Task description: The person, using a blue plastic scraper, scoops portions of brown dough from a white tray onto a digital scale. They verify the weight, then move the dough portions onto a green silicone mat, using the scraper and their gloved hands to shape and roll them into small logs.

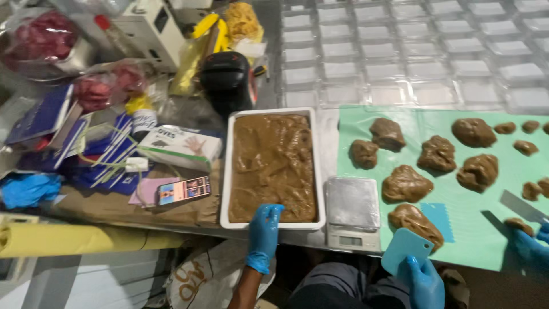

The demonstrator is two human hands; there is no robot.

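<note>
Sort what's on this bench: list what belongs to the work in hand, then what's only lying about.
In use:
- left hand in blue glove, on the white rectangular tray of brown paste
- right hand in blue glove, holding a light blue plastic scraper
- brown lumps on the green mat
- small silver scale

Lying about:
- white glove box
- phone
- black device
- bags of red material

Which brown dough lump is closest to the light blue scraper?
The brown dough lump at the green mat's front edge, just above the light blue plastic scraper; all others lie farther back.
</note>
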